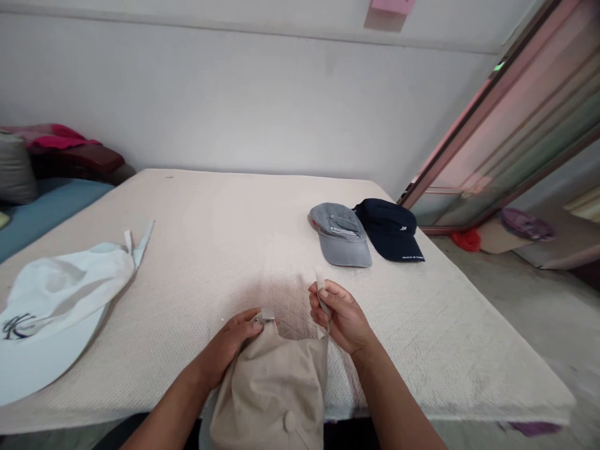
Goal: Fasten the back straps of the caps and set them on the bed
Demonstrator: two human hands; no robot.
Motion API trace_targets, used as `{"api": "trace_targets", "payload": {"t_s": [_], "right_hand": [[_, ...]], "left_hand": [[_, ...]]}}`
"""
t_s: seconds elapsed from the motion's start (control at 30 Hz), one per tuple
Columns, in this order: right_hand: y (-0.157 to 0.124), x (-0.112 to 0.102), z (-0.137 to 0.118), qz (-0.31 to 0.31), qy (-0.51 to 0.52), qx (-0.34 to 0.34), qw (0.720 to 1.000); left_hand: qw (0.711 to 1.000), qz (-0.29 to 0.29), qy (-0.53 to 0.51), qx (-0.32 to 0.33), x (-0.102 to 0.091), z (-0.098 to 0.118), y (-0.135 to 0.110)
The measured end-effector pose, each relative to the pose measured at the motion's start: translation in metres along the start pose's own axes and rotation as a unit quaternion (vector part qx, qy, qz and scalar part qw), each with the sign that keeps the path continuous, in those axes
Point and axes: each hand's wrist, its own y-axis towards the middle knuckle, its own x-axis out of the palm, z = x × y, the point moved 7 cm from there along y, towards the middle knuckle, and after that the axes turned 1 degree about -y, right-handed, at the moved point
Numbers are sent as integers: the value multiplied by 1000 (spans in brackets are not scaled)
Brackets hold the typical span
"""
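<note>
A beige cap [272, 394] lies crown-up at the near edge of the cream mattress [225, 250], its back opening facing away from me. My left hand [234, 344] pinches the cap's back strap at its small metal buckle [267, 314]. My right hand [338, 315] is closed on the free end of the strap [321, 294], which sticks up between thumb and fingers. Both hands sit at the rear gap of the cap, a little apart.
A grey cap [342, 234] and a navy cap [391, 230] lie side by side at the far right of the mattress. A white cap with ties [56, 306] lies at the left. Cushions and a red cloth [56, 150] sit at the far left; a glass door stands right.
</note>
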Motion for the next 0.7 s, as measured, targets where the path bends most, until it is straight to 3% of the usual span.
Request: {"api": "trace_targets", "payload": {"t_s": [0.23, 0.4, 0.6, 0.7], "right_hand": [[-1, 16, 15, -48, -4, 55, 997], [-3, 33, 33, -69, -38, 98, 992], [-4, 36, 41, -75, -80, 115, 987], [-5, 37, 42, -87, -90, 125, 984]], "left_hand": [[1000, -2, -8, 5, -2, 4, 2], [998, -39, -37, -13, 11, 2, 1], [994, -69, -85, 2, 17, 3, -5], [994, -48, -94, -2, 10, -1, -5]]}}
